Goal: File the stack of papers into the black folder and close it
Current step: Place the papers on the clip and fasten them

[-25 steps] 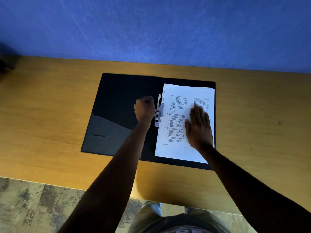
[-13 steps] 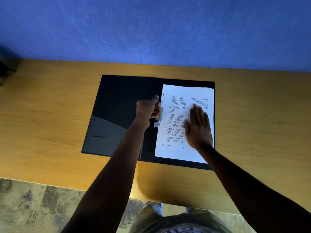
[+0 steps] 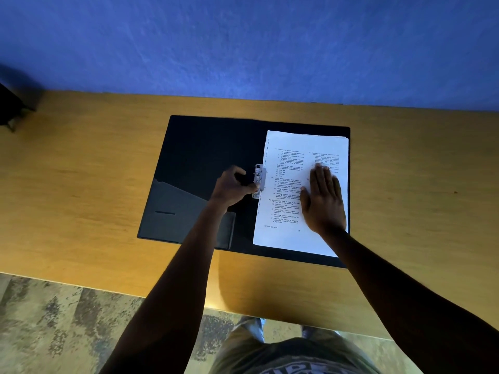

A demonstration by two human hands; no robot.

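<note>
The black folder (image 3: 205, 147) lies open and flat on the wooden desk. A stack of printed white papers (image 3: 291, 147) rests on its right half. A silver metal clip (image 3: 258, 176) stands at the spine, on the left edge of the papers. My left hand (image 3: 232, 186) pinches the lower part of that clip with thumb and fingers. My right hand (image 3: 322, 198) lies flat, palm down, on the papers with fingers together and extended.
The wooden desk (image 3: 81, 184) runs up to a blue wall. A dark object (image 3: 13, 109) sits at the desk's far left edge. An inner pocket (image 3: 178, 211) covers the lower left flap of the folder. Patterned floor shows below the near desk edge.
My left hand went from a fist beside the clip to gripping the clip, then slid slightly down along it. My right hand stayed pressed on the papers.
</note>
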